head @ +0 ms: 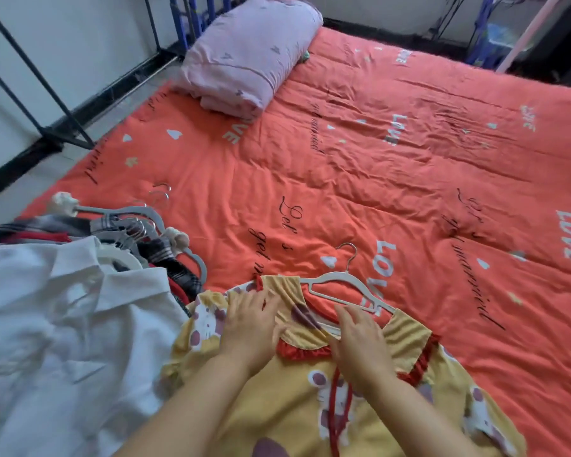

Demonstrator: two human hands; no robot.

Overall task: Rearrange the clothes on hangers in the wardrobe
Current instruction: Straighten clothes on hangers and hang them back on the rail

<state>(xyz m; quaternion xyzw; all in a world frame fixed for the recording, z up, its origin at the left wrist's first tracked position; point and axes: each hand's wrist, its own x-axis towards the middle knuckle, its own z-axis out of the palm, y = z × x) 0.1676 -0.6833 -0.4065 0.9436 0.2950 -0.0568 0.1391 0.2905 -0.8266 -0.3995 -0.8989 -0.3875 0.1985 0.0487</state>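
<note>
Head cam: the yellow cartoon-print top with a red frilled collar (pixel 310 407) lies at 6 o'clock on the orange quilted bedspread (pixel 409 159). A white plastic hanger (pixel 340 282) pokes out of its neckline. The left hand (pixel 249 324) lies flat on one shoulder, fingers straight. The right hand (pixel 360 341) spreads its fingers over the collar by the hanger arm, gripping nothing. Looks like the hanger-fitting step. Next up, I'd guess: seat both shoulders, then lift by the hook. The pile of hangered clothes (pixel 145 239) sits at 9 o'clock.

Light: bright, even, diffuse
Shadows: faint, soft in the orange printed quilt's (pixel 376 199) creases
Glare: white collared shirt (pixel 63 324) nearly washed out
Blur: far corners smeared
</note>
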